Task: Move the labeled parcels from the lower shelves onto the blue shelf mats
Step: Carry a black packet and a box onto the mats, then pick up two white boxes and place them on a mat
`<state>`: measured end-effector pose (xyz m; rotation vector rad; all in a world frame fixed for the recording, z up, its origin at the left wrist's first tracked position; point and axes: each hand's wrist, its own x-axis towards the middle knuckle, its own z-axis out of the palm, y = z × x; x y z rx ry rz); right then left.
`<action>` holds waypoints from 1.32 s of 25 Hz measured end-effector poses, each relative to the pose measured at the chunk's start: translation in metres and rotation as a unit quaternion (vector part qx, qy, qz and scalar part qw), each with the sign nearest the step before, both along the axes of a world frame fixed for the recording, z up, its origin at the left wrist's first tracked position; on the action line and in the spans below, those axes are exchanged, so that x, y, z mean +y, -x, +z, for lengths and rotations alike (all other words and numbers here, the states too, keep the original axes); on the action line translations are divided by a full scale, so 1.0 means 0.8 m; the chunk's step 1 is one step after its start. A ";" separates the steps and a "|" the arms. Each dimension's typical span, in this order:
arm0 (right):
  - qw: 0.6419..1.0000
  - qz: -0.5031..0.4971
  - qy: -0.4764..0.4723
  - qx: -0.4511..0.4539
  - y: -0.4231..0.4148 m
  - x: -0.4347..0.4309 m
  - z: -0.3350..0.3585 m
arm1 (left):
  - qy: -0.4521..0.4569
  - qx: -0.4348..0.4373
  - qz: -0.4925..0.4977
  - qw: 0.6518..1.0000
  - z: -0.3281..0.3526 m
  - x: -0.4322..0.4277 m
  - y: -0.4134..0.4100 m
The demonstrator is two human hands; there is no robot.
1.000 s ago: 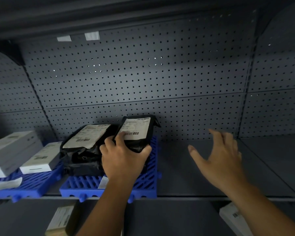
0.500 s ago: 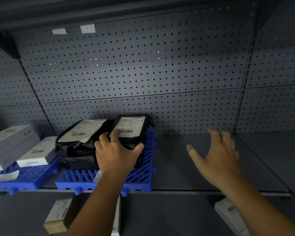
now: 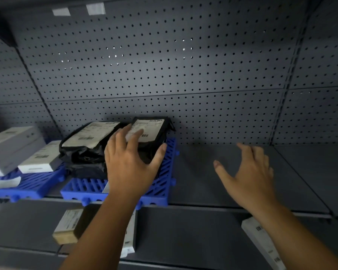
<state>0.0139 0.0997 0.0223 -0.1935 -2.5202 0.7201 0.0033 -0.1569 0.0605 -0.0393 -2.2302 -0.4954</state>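
Placing step, nearly done by our read. The black parcel (image 3: 154, 133) sits on the blue mat (image 3: 86, 189) at its back right corner, against the pegboard and touching a second black parcel (image 3: 86, 141) on its left.

Left hand (image 3: 131, 164) lies over the parcel's near end with the grip apart. Its fingers (image 3: 115, 141) are spread onto the label and the thumb runs along the right edge, pressing rather than clamping as far as we can tell. Right hand (image 3: 248, 178) hovers palm down over the bare grey shelf (image 3: 203, 172) beside the mat, grip apart, holding nothing. Both forearms reach up and forward from below.

Next, we judge: let go and drop to the lower shelf (image 3: 183, 230) for another labelled one. Options are the brown box (image 3: 66, 227) or the white box (image 3: 261, 240) by the right arm. Free mat space is mostly at the front.
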 end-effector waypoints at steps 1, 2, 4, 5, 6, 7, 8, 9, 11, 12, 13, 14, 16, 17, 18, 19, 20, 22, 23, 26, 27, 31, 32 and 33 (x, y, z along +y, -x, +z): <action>1.000 0.008 0.000 0.001 -0.001 0.001 -0.004 | -0.002 0.031 -0.034 0.999 -0.004 0.003 -0.011; 1.000 0.016 0.000 0.003 -0.003 0.002 -0.009 | -0.006 0.046 -0.067 0.997 -0.009 0.005 -0.024; 0.999 0.029 0.007 0.013 -0.009 0.004 -0.018 | 0.000 0.044 -0.117 0.992 -0.024 0.005 -0.052; 0.999 0.033 0.013 0.015 -0.014 0.004 -0.022 | 0.009 0.033 -0.129 0.991 -0.034 0.003 -0.066; 0.999 0.036 0.017 0.014 -0.019 0.002 -0.026 | 0.015 0.018 -0.133 0.991 -0.045 0.000 -0.079; 0.999 0.038 0.020 0.009 -0.026 -0.001 -0.030 | 0.017 0.004 -0.131 0.991 -0.055 -0.004 -0.091; 0.999 0.040 0.019 0.005 -0.034 -0.005 -0.034 | 0.016 -0.007 -0.127 0.992 -0.064 -0.008 -0.101; 0.999 0.042 0.018 0.003 -0.043 -0.009 -0.039 | 0.016 -0.016 -0.125 0.992 -0.073 -0.012 -0.110; 0.999 0.046 0.014 0.004 -0.062 -0.014 -0.045 | 0.019 -0.028 -0.127 0.991 -0.088 -0.019 -0.125; 0.999 0.044 0.012 0.004 -0.073 -0.016 -0.047 | 0.018 -0.035 -0.131 0.991 -0.093 -0.022 -0.131; 0.999 0.040 0.011 0.004 -0.084 -0.017 -0.050 | 0.015 -0.043 -0.135 0.990 -0.098 -0.026 -0.135; 0.999 0.037 0.013 0.003 -0.096 -0.019 -0.055 | 0.009 -0.051 -0.141 0.989 -0.102 -0.030 -0.140; 0.999 0.037 0.018 0.003 -0.119 -0.022 -0.065 | 0.002 -0.060 -0.149 0.987 -0.112 -0.035 -0.147; 0.999 0.037 0.016 0.001 -0.131 -0.023 -0.072 | 0.001 -0.062 -0.151 0.987 -0.120 -0.036 -0.151; 0.999 0.033 0.010 0.001 -0.140 -0.024 -0.080 | 0.001 -0.062 -0.153 0.986 -0.128 -0.036 -0.153; 1.000 0.025 0.003 0.000 -0.152 -0.025 -0.090 | -0.004 -0.062 -0.161 0.985 -0.139 -0.036 -0.157; 1.000 0.016 0.000 -0.001 -0.163 -0.026 -0.099 | -0.012 -0.063 -0.171 0.983 -0.148 -0.035 -0.159; 1.000 -0.002 -0.012 -0.006 -0.183 -0.023 -0.117 | -0.020 -0.075 -0.188 0.979 -0.169 -0.036 -0.160; 1.000 -0.010 -0.024 -0.014 -0.190 -0.019 -0.126 | -0.019 -0.091 -0.189 0.978 -0.182 -0.038 -0.159; 0.996 -0.036 -0.044 -0.061 -0.200 0.005 -0.149 | -0.015 -0.183 -0.157 0.970 -0.230 -0.049 -0.157; 0.995 -0.043 -0.047 -0.083 -0.200 0.016 -0.157 | -0.018 -0.213 -0.141 0.967 -0.243 -0.053 -0.157; 0.983 -0.069 -0.052 -0.161 -0.170 0.064 -0.198 | -0.036 -0.275 -0.079 0.958 -0.283 -0.056 -0.145; 0.982 -0.069 -0.057 -0.166 -0.153 0.076 -0.211 | -0.038 -0.280 -0.063 0.957 -0.291 -0.057 -0.133; 0.980 -0.073 -0.061 -0.175 -0.136 0.088 -0.228 | -0.037 -0.295 -0.044 0.954 -0.301 -0.061 -0.119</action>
